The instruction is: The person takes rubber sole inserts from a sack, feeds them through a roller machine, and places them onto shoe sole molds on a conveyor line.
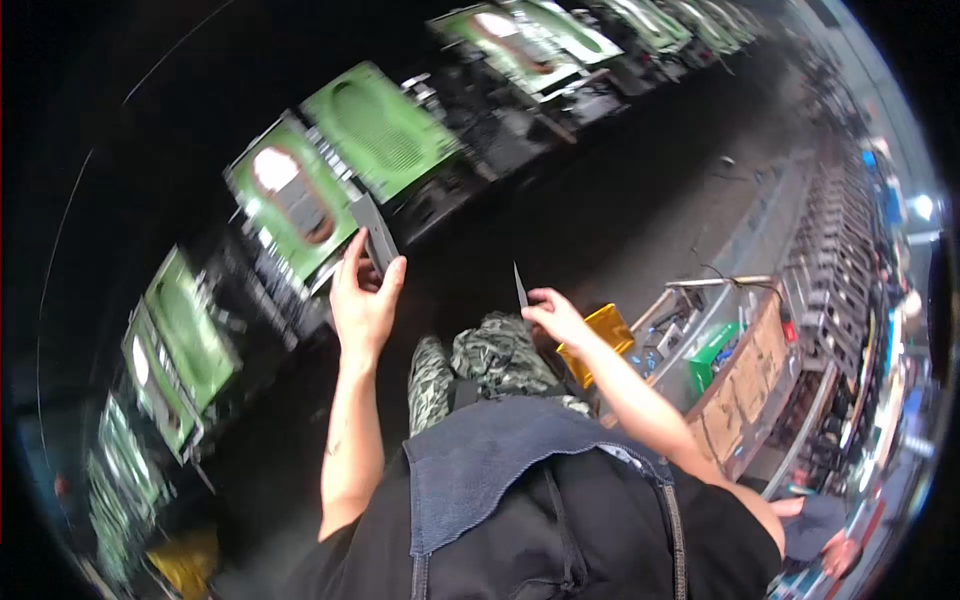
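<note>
Slab (378, 235) pinched in left hand (362, 305) slants toward the right corner of that green sole mould (326, 186); right hand (556, 318), farther off, pinches a thin strip (519, 286).

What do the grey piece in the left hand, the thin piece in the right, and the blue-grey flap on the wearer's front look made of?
Grey piece: perhaps rubber or plastic; dull, matte face.
Thin piece: possibly metal or stiff plastic; slim, greyish, finish unclear.
Blue-grey flap: probably denim; matte, mottled surface and seamed edge.
</note>
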`<state>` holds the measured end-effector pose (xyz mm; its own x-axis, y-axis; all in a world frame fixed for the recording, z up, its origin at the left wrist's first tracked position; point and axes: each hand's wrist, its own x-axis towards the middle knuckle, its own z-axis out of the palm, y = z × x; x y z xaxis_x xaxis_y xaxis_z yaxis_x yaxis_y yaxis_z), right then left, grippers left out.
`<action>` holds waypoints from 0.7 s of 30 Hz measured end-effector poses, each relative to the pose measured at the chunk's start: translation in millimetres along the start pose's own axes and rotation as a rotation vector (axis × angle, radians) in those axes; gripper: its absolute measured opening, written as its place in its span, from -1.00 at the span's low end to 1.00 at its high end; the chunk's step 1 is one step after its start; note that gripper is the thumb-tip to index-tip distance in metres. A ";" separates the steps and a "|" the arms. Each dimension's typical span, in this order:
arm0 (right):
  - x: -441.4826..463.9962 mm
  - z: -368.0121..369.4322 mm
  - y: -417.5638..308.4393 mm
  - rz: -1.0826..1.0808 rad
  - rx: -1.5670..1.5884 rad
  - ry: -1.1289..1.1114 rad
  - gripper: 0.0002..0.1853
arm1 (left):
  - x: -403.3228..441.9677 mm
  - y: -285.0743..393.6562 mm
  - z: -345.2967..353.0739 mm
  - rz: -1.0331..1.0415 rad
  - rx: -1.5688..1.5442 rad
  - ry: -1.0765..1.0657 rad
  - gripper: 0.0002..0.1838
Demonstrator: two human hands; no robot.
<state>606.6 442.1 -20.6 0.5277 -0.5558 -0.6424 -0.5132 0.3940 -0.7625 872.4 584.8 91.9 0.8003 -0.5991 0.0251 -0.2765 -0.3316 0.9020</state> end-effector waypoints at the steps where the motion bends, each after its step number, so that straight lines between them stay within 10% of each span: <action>1: -7.4 -13.2 4.4 0.059 0.101 0.072 -0.42 | 25.9 6.5 20.5 0.064 0.085 -0.048 -0.34; 21: 40.9 -422.6 36.7 0.057 0.628 0.454 -0.35 | 125.1 212.9 530.4 0.170 -0.071 -0.481 -0.41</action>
<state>323.3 124.4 -42.2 0.1133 -0.7139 -0.6910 0.0203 0.6970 -0.7168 631.5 52.7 58.5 0.4074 -0.9132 -0.0120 -0.3311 -0.1599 0.9300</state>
